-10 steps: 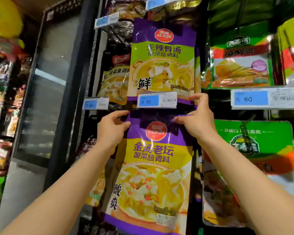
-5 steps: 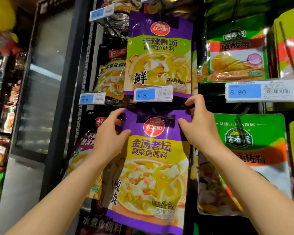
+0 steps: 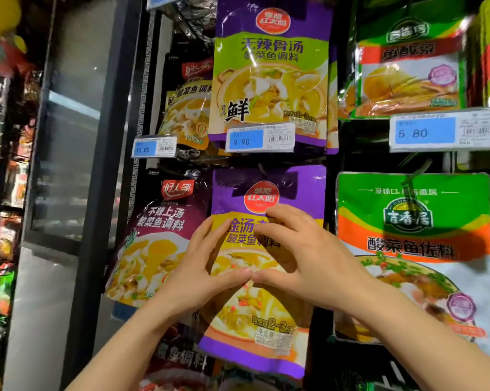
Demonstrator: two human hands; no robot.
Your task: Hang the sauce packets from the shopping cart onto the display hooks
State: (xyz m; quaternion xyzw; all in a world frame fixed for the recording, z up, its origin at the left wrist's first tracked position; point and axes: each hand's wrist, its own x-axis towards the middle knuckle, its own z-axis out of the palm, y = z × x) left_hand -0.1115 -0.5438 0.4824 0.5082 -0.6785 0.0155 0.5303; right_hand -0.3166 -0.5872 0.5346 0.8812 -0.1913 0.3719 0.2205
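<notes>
Both hands in front of hanging purple sauce packet (image 3: 269, 328); left hand (image 3: 198, 272) and right hand (image 3: 308, 258) open, fingers loosely spread, thumb tips meeting, gripping nothing

Purple-and-yellow sauce packet (image 3: 262, 277): flat pouch, purple band at top and bottom, red round logo near the top, yellow middle with a picture of fish soup. Hangs upright on the display, front facing out, lower edge swung slightly left. Sits just under the 9.90 price tag, between a dark maroon packet and a green one.
</notes>
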